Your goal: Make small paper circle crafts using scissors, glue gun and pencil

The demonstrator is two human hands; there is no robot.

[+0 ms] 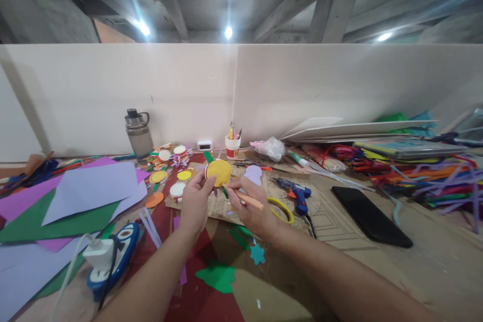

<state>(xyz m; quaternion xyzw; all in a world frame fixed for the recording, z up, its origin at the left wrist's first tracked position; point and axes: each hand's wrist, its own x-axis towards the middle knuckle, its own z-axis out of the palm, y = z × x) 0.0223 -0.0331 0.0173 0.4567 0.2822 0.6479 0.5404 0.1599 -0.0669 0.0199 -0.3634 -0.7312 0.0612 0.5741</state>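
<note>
My left hand (pixel 196 204) is closed on the edge of a round yellow paper disc (pixel 219 173) with a red-and-white rim and green strips sticking out. In my right hand (pixel 256 206) is an orange pen (pixel 247 199), its tip at the disc's lower edge. A loose yellow circle (pixel 184 175) and a white round piece (pixel 177 190) lie left of my left hand. Beside my right hand are a roll of yellow tape (pixel 281 210) and a lilac paper shape (pixel 253 175). Below the hands lie a green paper cutout (pixel 219 276) and a teal star shape (pixel 257 254).
Paper sheets (pixel 94 193) and a blue power strip (pixel 113 266) are at the left. A bottle (pixel 138 136) and a cup of pens (pixel 233 148) stand at the back. Rightward lie a glue gun (pixel 298 195), a black phone (pixel 370 216) and coloured strips (pixel 426 176).
</note>
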